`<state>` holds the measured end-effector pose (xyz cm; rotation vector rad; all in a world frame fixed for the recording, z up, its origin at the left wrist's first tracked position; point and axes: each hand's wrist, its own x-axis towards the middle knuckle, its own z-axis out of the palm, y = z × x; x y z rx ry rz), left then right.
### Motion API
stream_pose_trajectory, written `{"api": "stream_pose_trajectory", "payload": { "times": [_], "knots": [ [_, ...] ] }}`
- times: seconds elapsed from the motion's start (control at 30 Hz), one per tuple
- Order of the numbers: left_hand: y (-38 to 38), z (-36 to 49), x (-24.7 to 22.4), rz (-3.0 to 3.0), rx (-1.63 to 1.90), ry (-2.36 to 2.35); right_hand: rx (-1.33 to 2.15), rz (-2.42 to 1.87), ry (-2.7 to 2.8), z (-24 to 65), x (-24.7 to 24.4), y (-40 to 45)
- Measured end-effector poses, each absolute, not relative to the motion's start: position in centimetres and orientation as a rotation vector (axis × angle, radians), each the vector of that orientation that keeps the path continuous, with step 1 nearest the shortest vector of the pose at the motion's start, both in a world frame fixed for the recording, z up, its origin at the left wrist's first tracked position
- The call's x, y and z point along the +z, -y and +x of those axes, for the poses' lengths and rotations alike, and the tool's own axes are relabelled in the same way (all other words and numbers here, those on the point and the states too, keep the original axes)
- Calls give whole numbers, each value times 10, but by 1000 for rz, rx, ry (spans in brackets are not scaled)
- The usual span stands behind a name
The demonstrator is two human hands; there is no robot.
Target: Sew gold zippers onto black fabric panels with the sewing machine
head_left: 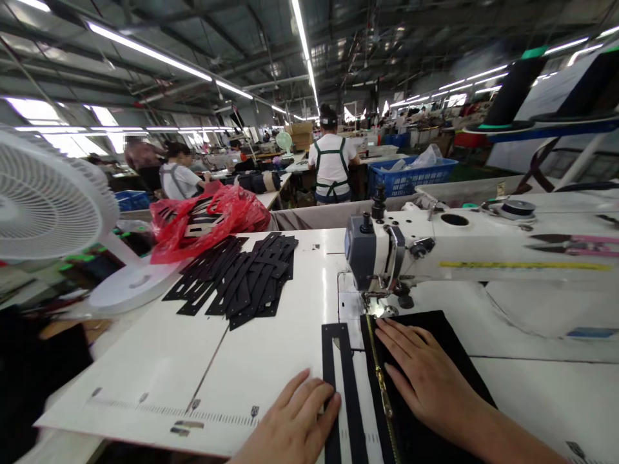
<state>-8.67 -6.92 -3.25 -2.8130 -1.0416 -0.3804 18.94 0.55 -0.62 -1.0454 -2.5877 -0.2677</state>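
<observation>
My right hand (425, 374) lies flat with fingers stretched out on a black fabric piece (435, 328). Beside its fingertips runs a gold metal zipper (378, 374), whose upper end reaches the needle area of the sewing machine (374, 251). Left of the zipper, a black slotted strip (329, 367) lies lengthwise on the white table (271, 361). My left hand (300, 415) has its fingers bent, with thumb and forefinger closed at the strip's left edge. The underside of its grip is hidden.
Black slotted strips (246, 277) lie heaped at the table's back left, by a red plastic bag (207, 212) holding more pieces. A white fan (53, 200) stands at left. Pink-handled snips (580, 245) rest on the machine. Co-workers sit beyond, near a blue basket (411, 177).
</observation>
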Motion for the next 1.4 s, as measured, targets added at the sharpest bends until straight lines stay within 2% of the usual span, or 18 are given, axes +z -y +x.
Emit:
{"api": "stream_pose_trajectory", "payload": {
  "times": [0.1,0.33,0.47,0.53,0.77,1.1,1.4],
  "knots": [
    [68,-82,-31,-2763,-557,1128,-298,-1022,2572,191,-8,-8],
    [25,-78,6,-2702,-709,1407,-338,-980,2570,193,-15,-9],
    [12,-72,15,-2584,-1081,1227,-350,-985,2540,190,-19,-6],
    [11,-59,15,-2563,-1142,1110,-365,-992,2538,189,-19,-5],
    [-2,-11,-4,-2644,-747,1075,-315,-1006,2594,189,-14,-1],
    [-4,-19,-11,-2656,-576,998,-280,-1069,2532,184,-14,-1],
    [-11,-37,-17,-2697,-535,956,205,-1153,2500,182,-11,0]
  ]
}}
